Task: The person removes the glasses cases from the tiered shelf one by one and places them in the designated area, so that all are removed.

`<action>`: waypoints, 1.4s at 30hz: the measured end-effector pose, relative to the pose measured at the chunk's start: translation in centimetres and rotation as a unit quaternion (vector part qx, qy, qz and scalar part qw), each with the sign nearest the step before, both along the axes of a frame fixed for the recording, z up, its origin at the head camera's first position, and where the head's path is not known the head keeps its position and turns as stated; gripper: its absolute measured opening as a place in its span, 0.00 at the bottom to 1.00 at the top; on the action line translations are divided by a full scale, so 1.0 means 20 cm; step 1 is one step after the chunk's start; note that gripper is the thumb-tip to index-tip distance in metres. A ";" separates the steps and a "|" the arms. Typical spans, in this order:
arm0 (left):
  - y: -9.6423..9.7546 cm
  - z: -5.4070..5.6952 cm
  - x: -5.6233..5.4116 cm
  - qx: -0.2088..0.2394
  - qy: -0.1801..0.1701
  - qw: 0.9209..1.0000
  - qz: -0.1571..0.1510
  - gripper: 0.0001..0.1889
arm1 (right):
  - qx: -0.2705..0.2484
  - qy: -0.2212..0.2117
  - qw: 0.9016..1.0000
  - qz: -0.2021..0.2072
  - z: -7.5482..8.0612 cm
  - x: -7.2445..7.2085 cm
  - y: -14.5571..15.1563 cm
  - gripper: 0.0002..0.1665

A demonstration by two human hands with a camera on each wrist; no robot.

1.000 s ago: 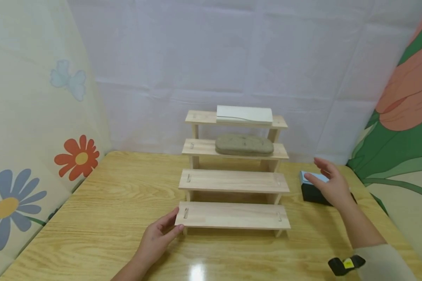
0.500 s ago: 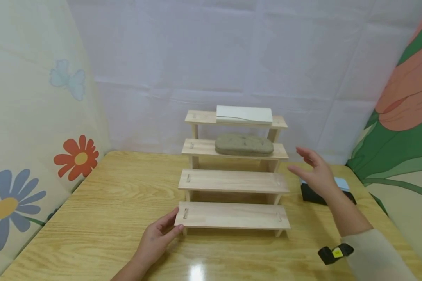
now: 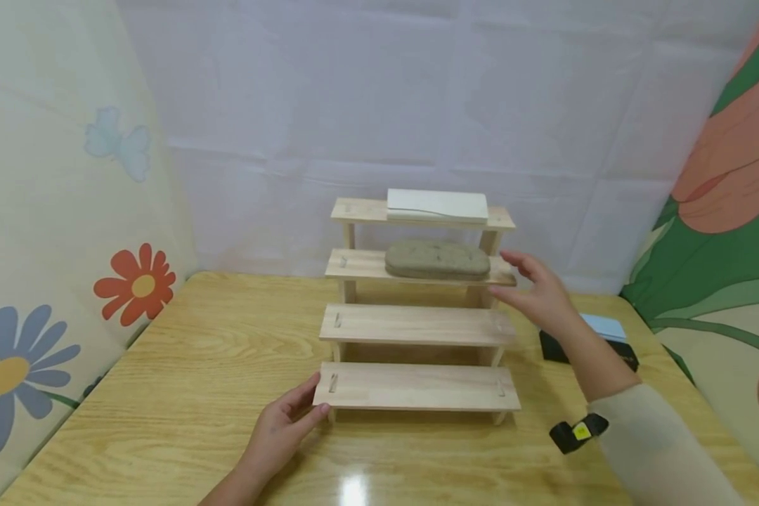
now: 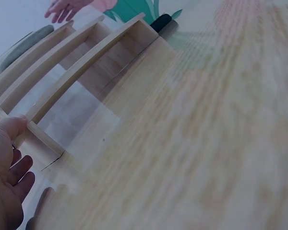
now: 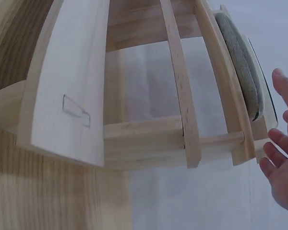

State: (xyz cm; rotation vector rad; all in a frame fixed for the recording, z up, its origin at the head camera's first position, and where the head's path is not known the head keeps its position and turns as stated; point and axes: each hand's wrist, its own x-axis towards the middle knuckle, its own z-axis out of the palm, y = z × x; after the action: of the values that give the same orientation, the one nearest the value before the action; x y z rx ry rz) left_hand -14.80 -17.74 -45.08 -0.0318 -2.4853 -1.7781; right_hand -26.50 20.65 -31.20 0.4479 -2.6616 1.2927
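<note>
A stepped wooden display stand with several tiers stands on the table. My left hand grips the left end of its lowest tier, thumb at the front edge; the left wrist view shows this thumb against the wood. On the second tier from the top lies an olive-grey fabric glasses case. A white flap-front glasses case rests on the top tier. My right hand is at the right end of the olive case's tier, thumb and fingers spread apart, holding nothing. In the right wrist view, the fingers are beside the olive case.
Right of the stand, a black case and a light blue case lie on the wood-grain table, partly behind my right forearm. A white cloth backdrop hangs behind, with flower-printed panels at both sides.
My right hand has moved left from over the black and blue cases to the right end of the stand's upper tier. The left hand keeps its grip in place.
</note>
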 end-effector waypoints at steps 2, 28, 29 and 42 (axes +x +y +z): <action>0.00 0.00 0.00 0.000 -0.001 1.000 0.000 0.30 | 0.007 0.001 1.000 0.003 0.01 -0.01 -0.02 0.42; 0.00 0.00 0.01 0.003 0.006 1.000 0.004 0.29 | 0.068 0.004 0.997 0.030 0.05 -0.21 -0.23 0.43; 0.00 0.00 0.01 0.002 0.005 1.000 0.005 0.29 | 0.069 0.005 0.997 0.031 0.05 -0.21 -0.24 0.43; 0.00 0.00 0.01 0.001 0.003 1.000 0.007 0.29 | 0.081 -0.010 0.996 0.025 0.06 -0.22 -0.30 0.42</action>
State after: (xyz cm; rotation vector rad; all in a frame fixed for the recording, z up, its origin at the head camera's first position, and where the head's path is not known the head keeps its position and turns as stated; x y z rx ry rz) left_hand -14.70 -17.67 -45.07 -0.0197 -2.4723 -1.7721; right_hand -30.81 14.64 -30.05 0.5296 -2.8012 1.1021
